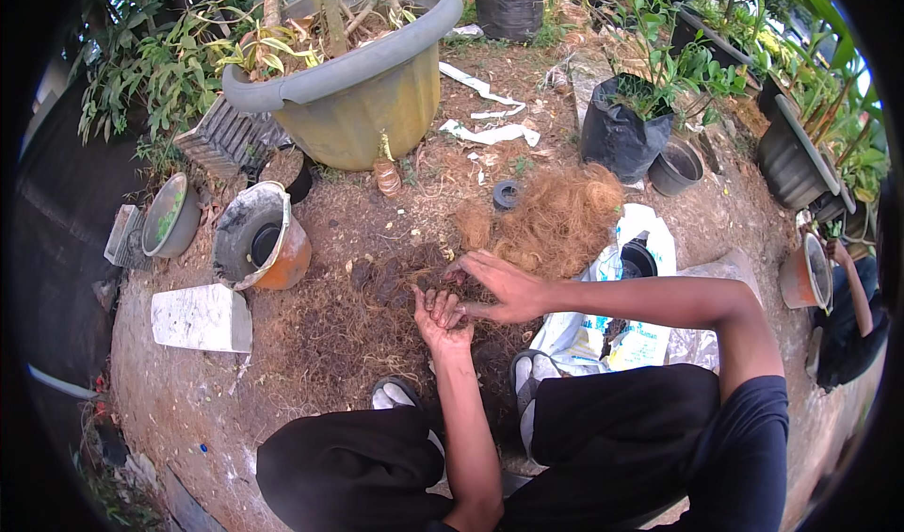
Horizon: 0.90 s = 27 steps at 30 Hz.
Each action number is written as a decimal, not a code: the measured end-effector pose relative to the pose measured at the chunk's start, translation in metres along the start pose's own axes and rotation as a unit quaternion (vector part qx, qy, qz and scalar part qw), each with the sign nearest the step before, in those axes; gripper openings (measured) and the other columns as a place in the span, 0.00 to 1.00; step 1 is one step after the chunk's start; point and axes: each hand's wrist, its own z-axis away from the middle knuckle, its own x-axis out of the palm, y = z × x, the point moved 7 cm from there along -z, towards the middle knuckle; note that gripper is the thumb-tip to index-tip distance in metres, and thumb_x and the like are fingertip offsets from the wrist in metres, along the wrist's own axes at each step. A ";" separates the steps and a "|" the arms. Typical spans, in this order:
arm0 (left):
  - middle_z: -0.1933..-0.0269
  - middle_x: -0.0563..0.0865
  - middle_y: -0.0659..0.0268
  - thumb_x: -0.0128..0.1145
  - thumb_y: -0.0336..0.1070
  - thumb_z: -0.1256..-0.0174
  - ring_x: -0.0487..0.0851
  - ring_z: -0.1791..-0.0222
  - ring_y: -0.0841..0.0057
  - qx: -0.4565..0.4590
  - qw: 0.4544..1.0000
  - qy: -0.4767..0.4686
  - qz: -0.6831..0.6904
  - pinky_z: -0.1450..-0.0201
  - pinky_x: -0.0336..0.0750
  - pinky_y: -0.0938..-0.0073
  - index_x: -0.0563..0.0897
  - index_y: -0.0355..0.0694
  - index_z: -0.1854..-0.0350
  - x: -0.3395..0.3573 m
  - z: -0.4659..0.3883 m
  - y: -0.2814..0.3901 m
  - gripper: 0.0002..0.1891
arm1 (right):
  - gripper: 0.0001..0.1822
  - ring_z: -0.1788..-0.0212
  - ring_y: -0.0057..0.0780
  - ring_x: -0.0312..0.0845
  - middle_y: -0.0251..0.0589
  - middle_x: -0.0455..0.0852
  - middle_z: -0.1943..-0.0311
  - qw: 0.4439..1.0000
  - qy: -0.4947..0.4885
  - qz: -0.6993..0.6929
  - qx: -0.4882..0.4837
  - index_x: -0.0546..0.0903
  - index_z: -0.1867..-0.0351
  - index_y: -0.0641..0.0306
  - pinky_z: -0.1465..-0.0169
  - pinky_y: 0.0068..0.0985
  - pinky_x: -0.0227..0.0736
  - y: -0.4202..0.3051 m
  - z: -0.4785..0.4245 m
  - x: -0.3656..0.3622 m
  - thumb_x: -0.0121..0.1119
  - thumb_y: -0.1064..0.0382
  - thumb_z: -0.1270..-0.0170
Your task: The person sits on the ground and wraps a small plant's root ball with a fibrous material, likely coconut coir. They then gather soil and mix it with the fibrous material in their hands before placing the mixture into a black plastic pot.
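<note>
My left hand (443, 316) is turned palm up, its fingers curled and smeared with soil. Reaching in from the right, my right hand (505, 286) has its thumb at the left fingers and its other fingers stretched above them. I see nothing held in the right hand; whether the left palm holds anything is hidden. Under both hands lies dark soil (318, 341) mixed with roots and fibre. Just beyond sits a heap of brown coconut fibre (561, 218), with a small black plastic ring (506, 194) at its left edge.
A printed white plastic sack (639, 352) lies by my right foot, with a black pot (637, 258) in it. To the left are a white block-shaped container (201, 318) and an orange pot (286, 260). A large planter (367, 108) stands ahead. Another person's arm (853, 285) shows far right.
</note>
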 end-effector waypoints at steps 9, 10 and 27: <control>0.85 0.68 0.70 0.44 0.46 0.22 0.63 0.89 0.81 -0.029 0.997 0.005 0.067 0.89 0.56 0.82 0.71 0.44 0.79 0.018 0.004 -0.011 0.22 | 0.27 0.40 0.48 0.69 0.53 0.74 0.47 0.997 0.028 -0.001 0.066 0.67 0.38 0.67 0.33 0.41 0.61 0.014 -0.004 -0.029 0.53 0.47 0.28; 0.84 0.68 0.70 0.43 0.44 0.21 0.63 0.88 0.81 -0.031 0.997 -0.007 0.074 0.89 0.56 0.82 0.73 0.42 0.76 0.019 0.003 -0.010 0.20 | 0.28 0.40 0.48 0.69 0.53 0.74 0.47 0.997 0.023 -0.002 0.069 0.67 0.38 0.67 0.33 0.41 0.61 0.012 -0.004 -0.028 0.53 0.47 0.27; 0.85 0.66 0.71 0.37 0.27 0.26 0.62 0.90 0.86 -0.104 0.953 0.031 0.283 0.87 0.59 0.88 0.71 0.35 0.75 0.016 0.003 -0.017 0.15 | 0.48 0.37 0.53 0.68 0.59 0.71 0.41 0.995 -0.015 0.092 -0.041 0.62 0.31 0.67 0.34 0.46 0.64 0.006 -0.001 -0.012 0.69 0.38 0.44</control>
